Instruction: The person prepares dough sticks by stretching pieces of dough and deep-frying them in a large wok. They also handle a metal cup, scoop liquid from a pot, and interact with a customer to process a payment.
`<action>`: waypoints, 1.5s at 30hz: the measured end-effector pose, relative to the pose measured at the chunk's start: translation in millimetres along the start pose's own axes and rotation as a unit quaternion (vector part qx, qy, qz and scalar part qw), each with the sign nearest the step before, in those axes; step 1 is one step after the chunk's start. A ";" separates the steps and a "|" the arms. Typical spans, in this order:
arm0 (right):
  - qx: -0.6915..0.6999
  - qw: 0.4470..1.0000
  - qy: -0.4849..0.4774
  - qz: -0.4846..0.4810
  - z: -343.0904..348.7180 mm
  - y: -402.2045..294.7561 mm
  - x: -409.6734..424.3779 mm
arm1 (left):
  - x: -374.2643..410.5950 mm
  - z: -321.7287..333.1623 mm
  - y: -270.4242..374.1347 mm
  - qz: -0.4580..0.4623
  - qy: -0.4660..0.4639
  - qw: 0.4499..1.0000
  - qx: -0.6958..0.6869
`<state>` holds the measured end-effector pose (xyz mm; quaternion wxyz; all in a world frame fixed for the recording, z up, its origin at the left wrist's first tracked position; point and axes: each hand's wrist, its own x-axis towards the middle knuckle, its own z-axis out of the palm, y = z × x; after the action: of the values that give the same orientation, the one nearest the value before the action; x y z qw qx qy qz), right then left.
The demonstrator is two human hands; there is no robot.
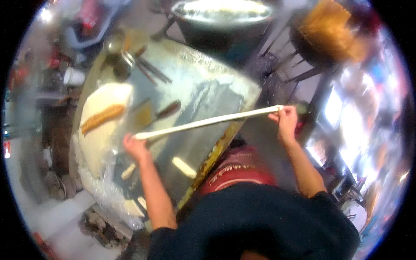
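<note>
A long, thin strip of pale dough point(208, 122) is stretched taut between my two hands, slanting up to the right over the metal-topped table point(208, 97). My left hand point(137, 147) grips its left end above the table. My right hand point(286, 122) pinches the other end beyond the table's right edge. Below the strip lies a short piece of dough point(184, 167), with another small piece point(128, 171) beside my left forearm. A dough scraper point(143, 113) with a dark handle lies just behind the strip's left half.
A large sheet of dough point(97, 149) with plastic wrap point(107, 191) covers the table's left side, and a golden fried dough stick point(102, 119) rests on it. Tongs point(128, 58) and dark sticks point(154, 70) lie farther back. A wide metal pan point(222, 13) stands beyond the table.
</note>
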<state>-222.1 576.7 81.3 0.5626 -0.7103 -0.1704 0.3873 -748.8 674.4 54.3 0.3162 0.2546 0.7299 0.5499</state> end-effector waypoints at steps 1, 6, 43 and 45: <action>0.008 0.999 -0.036 -0.015 2.8 -8.2 0.3 | 11.2 -4.2 22.8 -0.055 -0.005 0.994 -0.099; 0.064 0.985 -0.158 -0.038 25.2 -85.9 27.7 | 13.8 42.7 195.8 0.084 -0.092 0.990 -0.066; -0.611 0.574 0.039 -0.543 168.7 -296.7 495.9 | 113.3 615.3 242.6 0.467 -0.146 0.774 0.402; -0.495 0.662 0.009 -0.563 181.3 -299.1 450.7 | 109.6 586.0 237.7 0.491 -0.178 0.743 0.417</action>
<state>-9.3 1095.6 186.1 0.2405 -0.6558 -0.6993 -0.1517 -382.0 1192.5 149.0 -0.0115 0.7779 0.5906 0.2144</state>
